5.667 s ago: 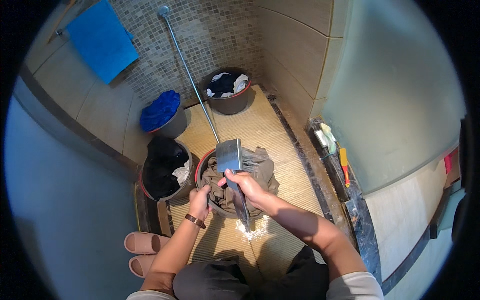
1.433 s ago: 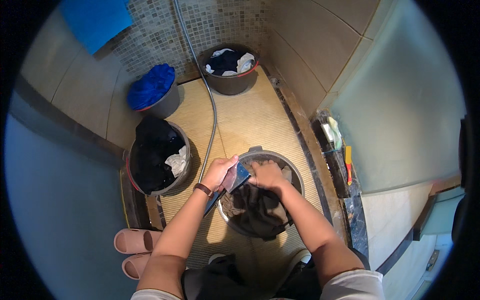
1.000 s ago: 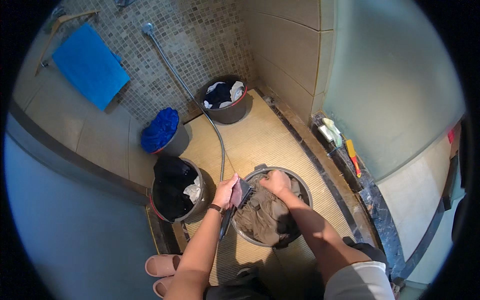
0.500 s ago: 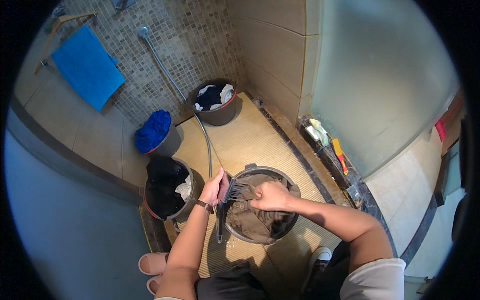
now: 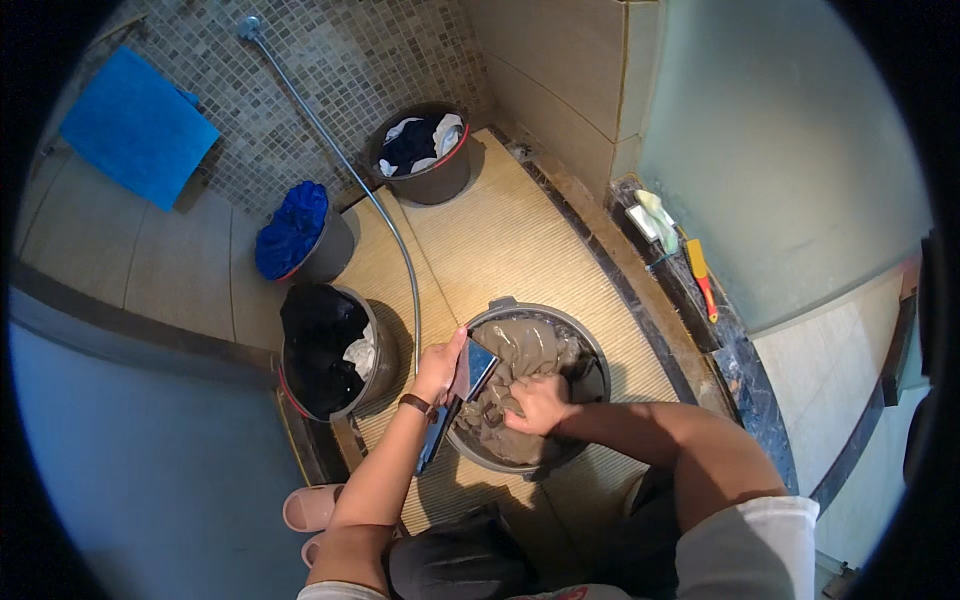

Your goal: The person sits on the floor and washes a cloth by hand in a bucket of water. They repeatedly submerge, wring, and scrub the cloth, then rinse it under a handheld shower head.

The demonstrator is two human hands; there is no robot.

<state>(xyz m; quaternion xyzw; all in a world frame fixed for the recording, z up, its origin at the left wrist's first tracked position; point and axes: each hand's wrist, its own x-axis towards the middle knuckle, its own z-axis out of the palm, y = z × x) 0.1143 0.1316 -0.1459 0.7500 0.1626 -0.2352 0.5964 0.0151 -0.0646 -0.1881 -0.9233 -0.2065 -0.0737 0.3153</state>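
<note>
A round dark bucket [image 5: 597,348] holds a soaked brown-grey garment [image 5: 525,345] with wet, shiny folds. My right hand [image 5: 540,403] is closed in the middle of the garment, its fingers sunk into the cloth. At the bucket's left rim, my left hand [image 5: 438,370] grips a flat, dark hand shower [image 5: 478,368] with a rectangular head. The head is tilted toward the garment, while its long handle slants down beside the bucket. A metal hose [image 5: 385,215] runs from the tiled wall to near my left hand; its lower end is hidden.
Left stands a bucket of black and white laundry [image 5: 372,385], behind it one with blue cloth [image 5: 325,250]; another bucket [image 5: 440,185] stands far back. A yellow-and-red brush [image 5: 700,272] lies on the right ledge. Pink slippers [image 5: 310,508] are at lower left; a blue towel [image 5: 140,125] hangs left.
The hand shower has turned so its flat face shows, and the earlier water jets are no longer distinct. My right hand has pushed lower into the garment, which looks wetter. The view has shifted.
</note>
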